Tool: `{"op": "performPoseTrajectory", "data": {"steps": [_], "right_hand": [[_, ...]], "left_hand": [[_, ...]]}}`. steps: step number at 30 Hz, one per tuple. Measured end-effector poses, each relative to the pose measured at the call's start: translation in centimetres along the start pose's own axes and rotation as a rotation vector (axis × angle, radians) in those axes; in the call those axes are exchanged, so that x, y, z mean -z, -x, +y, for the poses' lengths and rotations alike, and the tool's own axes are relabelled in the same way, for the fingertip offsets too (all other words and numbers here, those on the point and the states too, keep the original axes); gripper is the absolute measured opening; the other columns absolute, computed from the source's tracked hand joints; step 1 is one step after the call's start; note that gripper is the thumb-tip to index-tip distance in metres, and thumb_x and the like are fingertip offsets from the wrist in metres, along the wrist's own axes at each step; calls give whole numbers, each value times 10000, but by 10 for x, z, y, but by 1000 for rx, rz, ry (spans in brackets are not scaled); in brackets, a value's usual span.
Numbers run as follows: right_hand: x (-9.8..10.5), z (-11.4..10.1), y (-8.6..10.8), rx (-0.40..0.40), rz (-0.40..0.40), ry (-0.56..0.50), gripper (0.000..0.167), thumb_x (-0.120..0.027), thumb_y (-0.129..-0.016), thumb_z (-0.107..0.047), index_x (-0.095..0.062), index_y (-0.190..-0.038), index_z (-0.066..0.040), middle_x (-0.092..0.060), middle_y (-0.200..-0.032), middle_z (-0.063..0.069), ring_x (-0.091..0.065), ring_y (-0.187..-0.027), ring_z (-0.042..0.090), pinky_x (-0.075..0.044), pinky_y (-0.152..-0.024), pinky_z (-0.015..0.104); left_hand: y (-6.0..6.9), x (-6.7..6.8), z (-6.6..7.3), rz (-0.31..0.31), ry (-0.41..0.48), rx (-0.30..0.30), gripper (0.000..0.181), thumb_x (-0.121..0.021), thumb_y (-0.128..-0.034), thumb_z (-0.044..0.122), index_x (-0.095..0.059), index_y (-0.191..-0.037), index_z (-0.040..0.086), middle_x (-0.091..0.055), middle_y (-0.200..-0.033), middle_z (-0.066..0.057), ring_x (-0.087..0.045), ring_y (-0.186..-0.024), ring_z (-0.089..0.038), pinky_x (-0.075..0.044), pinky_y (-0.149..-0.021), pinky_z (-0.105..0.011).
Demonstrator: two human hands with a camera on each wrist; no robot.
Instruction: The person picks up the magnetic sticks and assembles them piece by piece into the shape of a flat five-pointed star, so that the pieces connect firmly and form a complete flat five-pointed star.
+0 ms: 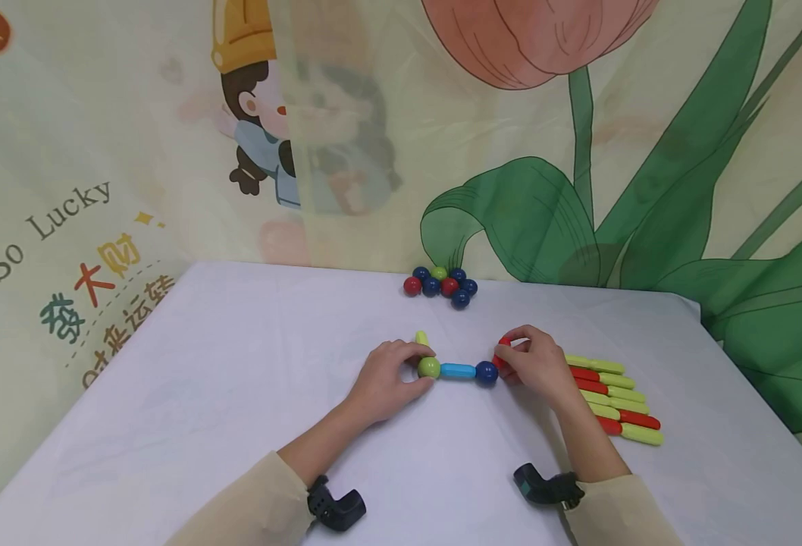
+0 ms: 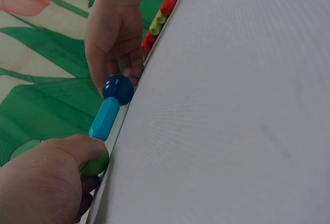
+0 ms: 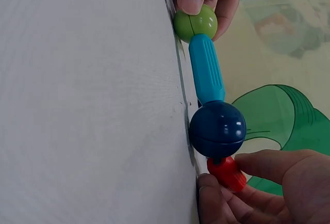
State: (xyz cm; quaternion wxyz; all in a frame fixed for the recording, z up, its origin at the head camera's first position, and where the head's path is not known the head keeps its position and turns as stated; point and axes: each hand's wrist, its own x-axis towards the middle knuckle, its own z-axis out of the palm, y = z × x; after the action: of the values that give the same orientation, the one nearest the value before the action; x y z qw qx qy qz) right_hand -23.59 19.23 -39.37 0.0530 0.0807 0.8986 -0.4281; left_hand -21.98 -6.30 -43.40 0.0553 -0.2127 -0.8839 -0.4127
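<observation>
A light blue rod joins a green ball on the left to a dark blue ball on the right. The left hand holds the green ball between thumb and fingers; a yellow-green rod rises behind that ball. With thumb and fingers, the right hand pinches a red rod, whose end meets the dark blue ball. In the right wrist view the red rod touches the underside of the dark blue ball.
Near the table's back edge lies a cluster of dark blue, red and green balls. Several red and yellow-green rods lie in rows right of the right hand, partly behind the forearm. White cloth covers the table, and a printed curtain hangs behind.
</observation>
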Motion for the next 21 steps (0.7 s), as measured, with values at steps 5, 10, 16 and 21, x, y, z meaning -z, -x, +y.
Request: {"op": "performPoseTrajectory", "data": {"steps": [5,10,16,21], "right_hand": [[-1,1,-1,-17,7,27,400,-653,-989,-265,-575,-1293,-18,-682,-994,157,-667,-725,181,-555,-658,258],[0,1,-1,-18,-4,56,398,-638,-999,-290,-592,-1284,-15,-661,-971,144,-628,-737,198,-531,-638,258],[3,1,0,-14,-11,79,408,-626,-1008,-306,-597,-1281,-4,-651,-990,153,-618,-748,197,-530,-642,252],[4,1,2,-8,-14,111,369,-623,-1008,-300,-627,-1208,11,-649,-956,145,-607,-746,202,-522,-644,248]], "left_hand": [[0,0,0,-8,-3,7,335,-786,-908,198,-719,-1235,187,-725,-1108,13,-610,-1051,-160,-486,-963,-406],[0,-1,-1,-6,-3,5,337,-786,-907,198,-718,-1236,185,-724,-1106,13,-614,-1049,-161,-488,-966,-408],[-1,-1,-1,-5,-3,8,337,-781,-912,193,-714,-1242,184,-720,-1116,11,-615,-1056,-163,-494,-970,-406],[-1,-1,0,9,2,21,351,-765,-914,161,-705,-1260,161,-715,-1165,-23,-614,-1111,-201,-509,-1000,-426]]}}
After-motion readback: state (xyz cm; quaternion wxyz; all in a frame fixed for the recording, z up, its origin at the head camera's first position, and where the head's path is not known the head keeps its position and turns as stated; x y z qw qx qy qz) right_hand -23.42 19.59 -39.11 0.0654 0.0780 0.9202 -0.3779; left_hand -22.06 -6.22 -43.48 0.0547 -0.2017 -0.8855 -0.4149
